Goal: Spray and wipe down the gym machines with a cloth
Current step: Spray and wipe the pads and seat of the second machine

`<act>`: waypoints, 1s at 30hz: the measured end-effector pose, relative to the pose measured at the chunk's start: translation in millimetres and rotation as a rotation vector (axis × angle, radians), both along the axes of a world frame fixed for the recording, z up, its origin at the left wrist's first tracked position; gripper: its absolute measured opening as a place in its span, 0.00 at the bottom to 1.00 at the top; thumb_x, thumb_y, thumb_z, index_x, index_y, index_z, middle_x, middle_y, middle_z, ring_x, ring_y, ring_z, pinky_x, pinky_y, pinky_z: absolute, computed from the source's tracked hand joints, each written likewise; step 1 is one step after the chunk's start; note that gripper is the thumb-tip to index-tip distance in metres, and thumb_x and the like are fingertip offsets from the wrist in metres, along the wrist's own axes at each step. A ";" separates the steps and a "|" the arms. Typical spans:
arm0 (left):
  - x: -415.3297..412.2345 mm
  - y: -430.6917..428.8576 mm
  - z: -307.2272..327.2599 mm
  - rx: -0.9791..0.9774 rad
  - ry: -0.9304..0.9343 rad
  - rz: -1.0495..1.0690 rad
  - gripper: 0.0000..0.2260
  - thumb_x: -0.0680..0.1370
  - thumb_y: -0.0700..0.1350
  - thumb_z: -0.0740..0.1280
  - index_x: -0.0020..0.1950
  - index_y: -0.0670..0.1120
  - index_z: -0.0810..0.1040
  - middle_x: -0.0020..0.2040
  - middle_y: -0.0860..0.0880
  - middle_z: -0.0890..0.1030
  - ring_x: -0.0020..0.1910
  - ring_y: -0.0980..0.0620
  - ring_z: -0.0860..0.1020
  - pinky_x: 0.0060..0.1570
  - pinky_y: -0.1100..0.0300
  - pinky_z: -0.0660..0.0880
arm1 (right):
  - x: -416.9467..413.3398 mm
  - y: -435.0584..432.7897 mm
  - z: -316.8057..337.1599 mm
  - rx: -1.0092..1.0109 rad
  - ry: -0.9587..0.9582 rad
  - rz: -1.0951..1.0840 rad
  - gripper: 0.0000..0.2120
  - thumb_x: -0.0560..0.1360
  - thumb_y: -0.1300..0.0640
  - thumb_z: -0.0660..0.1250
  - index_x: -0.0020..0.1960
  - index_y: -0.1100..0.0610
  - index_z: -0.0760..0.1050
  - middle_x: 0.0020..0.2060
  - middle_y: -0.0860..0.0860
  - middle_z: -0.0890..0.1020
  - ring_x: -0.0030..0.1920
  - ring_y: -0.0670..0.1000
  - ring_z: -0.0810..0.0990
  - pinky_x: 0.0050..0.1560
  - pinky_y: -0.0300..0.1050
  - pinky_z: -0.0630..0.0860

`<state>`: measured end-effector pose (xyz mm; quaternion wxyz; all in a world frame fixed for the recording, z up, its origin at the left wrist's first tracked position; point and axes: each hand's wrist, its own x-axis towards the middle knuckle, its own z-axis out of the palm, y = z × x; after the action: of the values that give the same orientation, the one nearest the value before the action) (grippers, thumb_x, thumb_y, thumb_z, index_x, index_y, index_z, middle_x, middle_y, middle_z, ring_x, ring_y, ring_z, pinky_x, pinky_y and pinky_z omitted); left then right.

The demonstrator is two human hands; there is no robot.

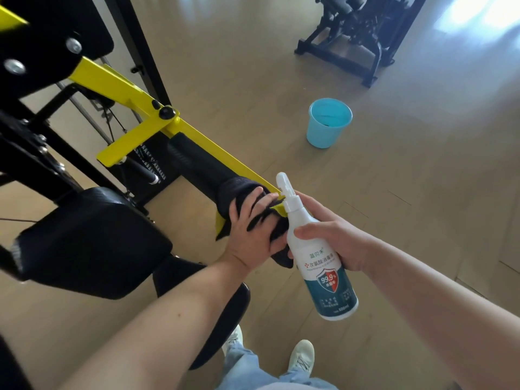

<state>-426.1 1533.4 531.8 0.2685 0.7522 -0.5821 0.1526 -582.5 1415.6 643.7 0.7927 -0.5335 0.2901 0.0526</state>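
Left hand (254, 229) is clamped around the black cloth (274, 235) on the foam handle grip (197, 164) of the yellow lever arm (112, 83), right hand (334, 237) gripping the disinfectant spray bottle (318, 257), so I'd twist all around the grip, not just swipe the top.

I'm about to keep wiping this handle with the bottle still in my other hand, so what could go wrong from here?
1. The spray bottle nozzle sits right beside the left hand; a squeeze might wet skin rather than the cloth.
2. The right hand is occupied, so it probably can't steady the yellow arm.
3. The blue bucket stands on open floor, a possible trip.
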 end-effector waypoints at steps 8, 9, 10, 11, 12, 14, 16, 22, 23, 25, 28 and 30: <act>19.2 11.9 -1.0 0.166 0.094 -0.033 0.24 0.85 0.58 0.49 0.61 0.46 0.80 0.78 0.44 0.65 0.83 0.45 0.51 0.79 0.43 0.44 | 17.7 10.9 6.7 -0.053 0.023 0.062 0.40 0.70 0.61 0.74 0.75 0.33 0.68 0.50 0.63 0.83 0.46 0.65 0.83 0.53 0.63 0.80; 19.5 14.2 1.8 0.140 0.112 -0.042 0.22 0.85 0.56 0.52 0.61 0.45 0.80 0.78 0.43 0.65 0.82 0.44 0.53 0.80 0.42 0.48 | 19.8 12.0 6.9 -0.062 0.018 0.064 0.40 0.70 0.61 0.74 0.75 0.33 0.68 0.51 0.63 0.82 0.47 0.64 0.83 0.54 0.64 0.80; 20.9 17.2 5.2 0.092 0.146 -0.055 0.18 0.84 0.53 0.57 0.59 0.44 0.82 0.77 0.42 0.65 0.81 0.41 0.58 0.79 0.42 0.54 | 21.6 13.1 6.9 -0.068 0.014 0.065 0.39 0.70 0.60 0.74 0.74 0.32 0.69 0.51 0.63 0.82 0.47 0.64 0.83 0.54 0.64 0.80; 23.1 20.1 8.7 0.034 0.202 -0.057 0.13 0.83 0.50 0.63 0.57 0.43 0.83 0.75 0.42 0.66 0.77 0.40 0.63 0.77 0.43 0.60 | 22.8 13.8 6.6 -0.069 0.013 0.062 0.39 0.70 0.60 0.74 0.74 0.32 0.69 0.52 0.64 0.82 0.47 0.64 0.83 0.54 0.63 0.80; 23.9 23.2 14.5 -0.013 0.273 -0.035 0.10 0.81 0.47 0.67 0.56 0.43 0.83 0.74 0.43 0.66 0.75 0.42 0.65 0.76 0.48 0.62 | 23.7 14.5 6.6 -0.068 0.013 0.057 0.39 0.70 0.60 0.74 0.73 0.31 0.69 0.52 0.64 0.81 0.47 0.64 0.83 0.53 0.63 0.81; 25.3 27.7 27.4 -0.073 0.413 0.100 0.06 0.79 0.43 0.71 0.54 0.43 0.82 0.70 0.45 0.67 0.69 0.49 0.68 0.73 0.67 0.61 | 25.6 16.3 6.1 -0.068 0.021 0.055 0.38 0.70 0.60 0.74 0.73 0.31 0.69 0.53 0.65 0.81 0.48 0.64 0.83 0.53 0.63 0.81; 28.5 28.6 40.7 -0.129 0.571 0.268 0.06 0.78 0.42 0.72 0.54 0.44 0.81 0.63 0.46 0.74 0.59 0.56 0.74 0.61 0.78 0.65 | 27.1 18.1 4.8 -0.081 0.038 0.065 0.39 0.69 0.59 0.75 0.73 0.30 0.69 0.54 0.65 0.81 0.49 0.64 0.83 0.54 0.64 0.81; 60.9 16.8 52.1 -0.271 1.125 0.809 0.12 0.79 0.43 0.72 0.61 0.42 0.78 0.61 0.43 0.80 0.55 0.50 0.79 0.43 0.70 0.69 | 31.3 26.3 0.3 -0.135 0.074 0.129 0.44 0.65 0.50 0.79 0.74 0.27 0.65 0.61 0.68 0.78 0.52 0.67 0.83 0.58 0.73 0.80; 58.4 13.6 53.5 -0.268 1.169 0.832 0.11 0.80 0.42 0.71 0.61 0.42 0.77 0.62 0.43 0.80 0.55 0.49 0.79 0.41 0.71 0.68 | 32.3 27.3 0.3 -0.137 0.069 0.129 0.44 0.65 0.50 0.79 0.74 0.27 0.65 0.60 0.68 0.78 0.52 0.66 0.83 0.58 0.73 0.80; 43.2 8.0 59.1 -0.238 1.068 0.777 0.10 0.79 0.39 0.69 0.61 0.41 0.78 0.62 0.42 0.80 0.58 0.48 0.78 0.46 0.72 0.69 | 34.5 29.4 1.6 -0.135 0.056 0.120 0.43 0.65 0.50 0.78 0.74 0.27 0.65 0.60 0.69 0.78 0.51 0.66 0.83 0.57 0.72 0.80; 10.7 11.9 58.3 -0.176 1.047 0.621 0.10 0.79 0.37 0.70 0.60 0.42 0.80 0.64 0.46 0.77 0.61 0.52 0.76 0.59 0.68 0.67 | 37.0 32.8 3.6 -0.138 0.046 0.125 0.43 0.65 0.51 0.78 0.73 0.26 0.66 0.60 0.70 0.78 0.51 0.67 0.83 0.58 0.73 0.80; -2.2 19.6 47.8 -0.129 1.117 0.605 0.10 0.78 0.37 0.71 0.58 0.44 0.80 0.59 0.50 0.78 0.58 0.55 0.77 0.60 0.63 0.73 | 39.0 35.1 4.7 -0.149 0.049 0.143 0.42 0.66 0.51 0.78 0.73 0.25 0.66 0.60 0.69 0.79 0.52 0.66 0.83 0.58 0.74 0.80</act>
<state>-428.4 1553.0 579.5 0.5211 0.8318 -0.1060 -0.1588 -543.5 1450.6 648.3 0.7375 -0.6091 0.2738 0.1006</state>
